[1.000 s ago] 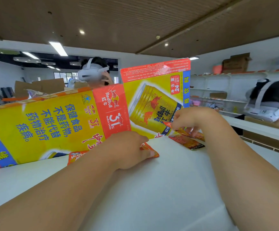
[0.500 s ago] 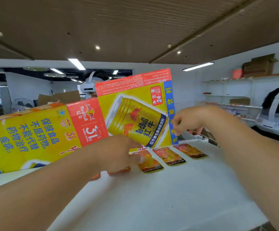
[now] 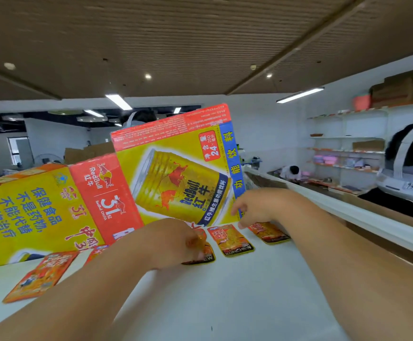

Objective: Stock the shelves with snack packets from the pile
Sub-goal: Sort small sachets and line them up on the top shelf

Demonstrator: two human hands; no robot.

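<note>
Several orange snack packets lie flat in a row on the white shelf top (image 3: 237, 299). My left hand (image 3: 173, 242) has its fingers curled on the far end of one packet (image 3: 204, 257). Right of it lies a free packet (image 3: 235, 239). My right hand (image 3: 257, 207) hovers over a third packet (image 3: 270, 233), fingertips touching its far end, thumb apart. Another packet (image 3: 40, 274) lies alone at the left, and one more packet (image 3: 96, 251) peeks out behind my left forearm.
A yellow and red Red Bull carton (image 3: 40, 212) stands along the back of the shelf top, its flap (image 3: 176, 168) raised behind the packets. A person in a white headset (image 3: 410, 168) is at the right, beyond a white ledge (image 3: 348, 210). Wall shelves (image 3: 348, 148) stand further back.
The view has swung so that more packets show. My right hand has come down from mid-air onto the rightmost packet. My left hand has slid right onto another packet.
</note>
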